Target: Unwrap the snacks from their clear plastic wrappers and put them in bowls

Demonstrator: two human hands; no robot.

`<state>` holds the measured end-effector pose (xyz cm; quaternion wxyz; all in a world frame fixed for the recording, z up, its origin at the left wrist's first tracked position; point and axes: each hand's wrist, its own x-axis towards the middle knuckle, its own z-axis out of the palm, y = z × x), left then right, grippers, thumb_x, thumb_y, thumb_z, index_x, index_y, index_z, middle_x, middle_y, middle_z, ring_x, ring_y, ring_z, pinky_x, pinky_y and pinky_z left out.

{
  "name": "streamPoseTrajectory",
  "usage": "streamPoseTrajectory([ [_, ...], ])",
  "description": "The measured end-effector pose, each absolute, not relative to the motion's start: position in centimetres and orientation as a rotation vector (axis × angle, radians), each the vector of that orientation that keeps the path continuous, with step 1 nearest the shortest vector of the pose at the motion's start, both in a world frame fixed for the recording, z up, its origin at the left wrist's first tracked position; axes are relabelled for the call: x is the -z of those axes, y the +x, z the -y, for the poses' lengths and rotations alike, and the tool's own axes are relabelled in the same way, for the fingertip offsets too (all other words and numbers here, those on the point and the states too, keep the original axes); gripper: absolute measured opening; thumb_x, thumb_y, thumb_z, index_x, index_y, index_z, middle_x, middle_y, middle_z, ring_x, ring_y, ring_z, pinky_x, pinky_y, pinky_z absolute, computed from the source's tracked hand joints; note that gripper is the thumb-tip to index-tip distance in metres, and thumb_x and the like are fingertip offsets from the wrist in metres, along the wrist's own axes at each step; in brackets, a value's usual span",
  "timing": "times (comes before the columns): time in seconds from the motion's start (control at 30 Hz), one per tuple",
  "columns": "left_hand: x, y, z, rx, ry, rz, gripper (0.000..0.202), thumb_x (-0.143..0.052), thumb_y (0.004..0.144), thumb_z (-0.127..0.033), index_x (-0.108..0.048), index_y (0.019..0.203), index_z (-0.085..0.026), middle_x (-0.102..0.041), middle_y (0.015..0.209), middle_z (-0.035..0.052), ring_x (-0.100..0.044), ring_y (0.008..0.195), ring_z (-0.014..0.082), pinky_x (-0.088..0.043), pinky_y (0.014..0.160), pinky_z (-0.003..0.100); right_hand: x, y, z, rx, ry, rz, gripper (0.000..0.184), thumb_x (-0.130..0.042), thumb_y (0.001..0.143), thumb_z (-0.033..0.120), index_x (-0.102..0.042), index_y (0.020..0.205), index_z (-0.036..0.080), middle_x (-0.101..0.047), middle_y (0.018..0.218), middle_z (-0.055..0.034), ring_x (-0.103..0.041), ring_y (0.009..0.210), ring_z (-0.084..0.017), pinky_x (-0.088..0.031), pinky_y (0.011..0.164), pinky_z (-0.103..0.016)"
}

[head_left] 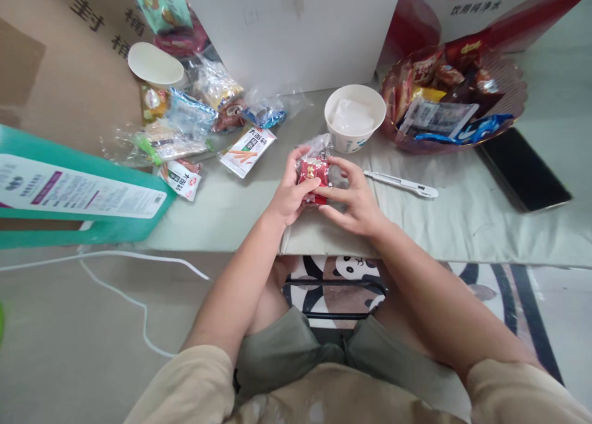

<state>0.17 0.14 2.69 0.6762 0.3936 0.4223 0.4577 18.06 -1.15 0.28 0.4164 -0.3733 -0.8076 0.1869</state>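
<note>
Both my hands grip a small red snack packet (pixel 313 172) with a clear crinkled top, held just above the near edge of the low table (pixel 462 220). My left hand (pixel 289 192) closes on its left side, thumb on the front. My right hand (pixel 354 199) pinches its right side with fingers wrapped round. A white paper bowl (pixel 354 116) with clear wrappers inside stands just behind the packet.
A white utility knife (pixel 401 184) lies to the right of my hands. A plastic tray of snacks (pixel 456 100) and a black phone (pixel 522 168) sit at the right. Several snack packets (pixel 247 149) and a paper cup (pixel 155 66) lie left, beside a green box (pixel 78 192). A white cable (pixel 139 288) runs over the floor.
</note>
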Motion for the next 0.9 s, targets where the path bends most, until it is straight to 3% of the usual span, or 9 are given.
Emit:
streamPoseTrajectory([
  [0.1, -1.7, -0.2, -0.3, -1.055, 1.041, -0.96, 0.069, -0.077, 0.072, -0.026, -0.045, 0.133, -0.034, -0.063, 0.11, -0.0006, -0.065, 0.089, 0.0152, -0.056, 0.085, 0.033, -1.1, 20.2, 1.7, -0.358, -1.223, 1.965, 0.031, -0.055, 0.094, 0.034, -0.077, 0.113, 0.024, -0.062, 0.137, -0.0145, -0.059, 0.128, -0.032, -0.048, 0.106, -0.052],
  [0.17, -1.2, -0.5, -0.4, -1.047, 1.115, -0.985, 0.062, -0.075, 0.072, -0.023, -0.047, 0.127, -0.032, -0.06, 0.103, -0.0013, -0.061, 0.081, 0.0136, -0.054, 0.078, 0.032, -1.2, 22.0, 2.1, -0.219, -1.529, 1.877, 0.035, -0.053, 0.092, 0.028, -0.074, 0.119, 0.019, -0.066, 0.129, -0.0176, -0.061, 0.121, -0.034, -0.048, 0.105, -0.053],
  [0.27, -0.9, -0.7, -0.5, -1.063, 1.203, -0.991, 0.054, -0.068, 0.069, -0.016, -0.048, 0.118, -0.03, -0.056, 0.096, -0.002, -0.056, 0.072, 0.0111, -0.049, 0.067, 0.028, -0.7, 25.1, 2.7, -0.074, -1.913, 1.832, 0.044, -0.055, 0.088, 0.027, -0.068, 0.128, 0.013, -0.063, 0.134, -0.0239, -0.058, 0.123, -0.041, -0.045, 0.104, -0.059],
  [0.43, -1.2, -0.5, -0.6, -1.121, 1.422, -0.979, 0.05, -0.061, 0.065, -0.01, -0.049, 0.109, -0.028, -0.051, 0.088, -0.0038, -0.047, 0.064, 0.0086, -0.041, 0.06, 0.025, -0.9, 28.7, 3.8, -0.153, -2.05, 1.85, 0.03, -0.052, 0.091, 0.034, -0.069, 0.109, 0.017, -0.07, 0.117, -0.0197, -0.063, 0.111, -0.036, -0.048, 0.095, -0.052],
  [0.53, -1.0, -0.3, -0.5, -1.099, 1.585, -0.996, 0.05, -0.06, 0.065, -0.009, -0.049, 0.109, -0.028, -0.049, 0.083, -0.0045, -0.043, 0.06, 0.0087, -0.04, 0.059, 0.027, -2.1, 27.8, 4.8, -0.392, -1.952, 1.644, 0.023, -0.054, 0.091, 0.038, -0.063, 0.103, 0.02, -0.07, 0.093, -0.0116, -0.064, 0.083, -0.025, -0.049, 0.077, -0.039],
  [0.67, -0.1, 0.1, -0.4, -1.132, 1.896, -1.046, 0.055, -0.062, 0.066, -0.01, -0.048, 0.116, -0.028, -0.059, 0.103, 0.0007, -0.058, 0.08, 0.016, -0.05, 0.077, 0.034, -4.0, 23.2, 6.4, -1.16, -1.521, 1.085, 0.027, -0.044, 0.097, 0.052, -0.049, 0.095, 0.025, -0.056, 0.063, 0.0025, -0.043, 0.045, -0.013, -0.032, 0.047, -0.027],
  [0.77, 0.5, 0.4, -0.3, -1.136, 2.104, -1.085, 0.06, -0.066, 0.068, -0.012, -0.045, 0.123, -0.027, -0.06, 0.116, 0.0041, -0.062, 0.101, 0.0222, -0.051, 0.091, 0.038, -5.1, 19.9, 6.8, -1.513, -1.255, 0.846, 0.028, -0.048, 0.095, 0.053, -0.048, 0.095, 0.025, -0.05, 0.055, 0.007, -0.037, 0.038, -0.01, -0.026, 0.041, -0.024],
  [0.9, 1.0, 0.6, -0.2, -1.12, 2.212, -1.129, 0.065, -0.071, 0.068, -0.014, -0.041, 0.124, -0.026, -0.058, 0.114, 0.0045, -0.062, 0.097, 0.0211, -0.052, 0.087, 0.036, -5.6, 18.2, 6.4, -1.674, -1.212, 0.76, 0.024, -0.05, 0.095, 0.046, -0.05, 0.092, 0.022, -0.054, 0.054, 0.0064, -0.04, 0.037, -0.008, -0.028, 0.039, -0.022],
])
